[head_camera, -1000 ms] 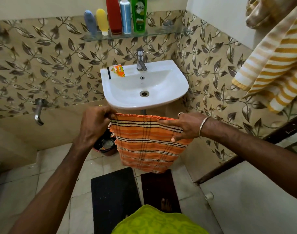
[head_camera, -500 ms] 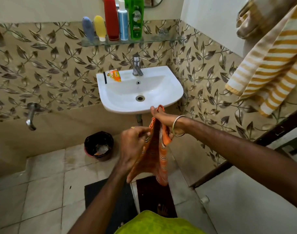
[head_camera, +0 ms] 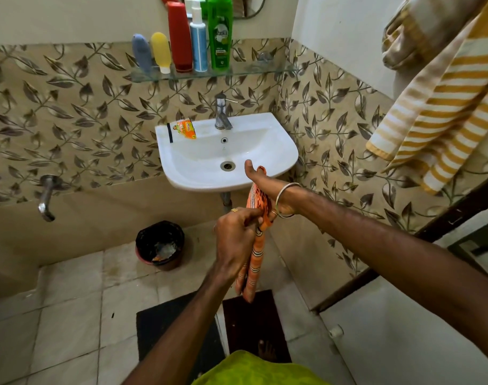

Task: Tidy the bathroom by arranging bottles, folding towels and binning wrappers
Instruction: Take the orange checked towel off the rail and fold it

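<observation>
An orange striped towel [head_camera: 255,262] hangs folded edge-on in front of the white sink [head_camera: 276,151]. My left hand [head_camera: 234,240] pinches its near edge partway down. My right hand [head_camera: 265,187] grips the top of the towel, thumb pointing up at the sink's front rim. An orange wrapper [head_camera: 185,129] lies on the sink's back left ledge. Several bottles stand on the glass shelf [head_camera: 254,69]: blue-grey [head_camera: 142,52], yellow [head_camera: 160,51], red [head_camera: 179,37], light blue pump [head_camera: 198,37] and green [head_camera: 220,31].
A dark bin [head_camera: 159,244] with wrappers inside stands on the tiled floor left of the towel. Yellow-striped towels [head_camera: 442,101] hang at the right. A wall tap [head_camera: 47,195] juts out at the left. Two dark mats [head_camera: 181,329] lie underfoot.
The towel was spread wide between both hands; the hands came together and folded it in half, so it now hangs narrow. My left hand has slid closer to the right wrist.
</observation>
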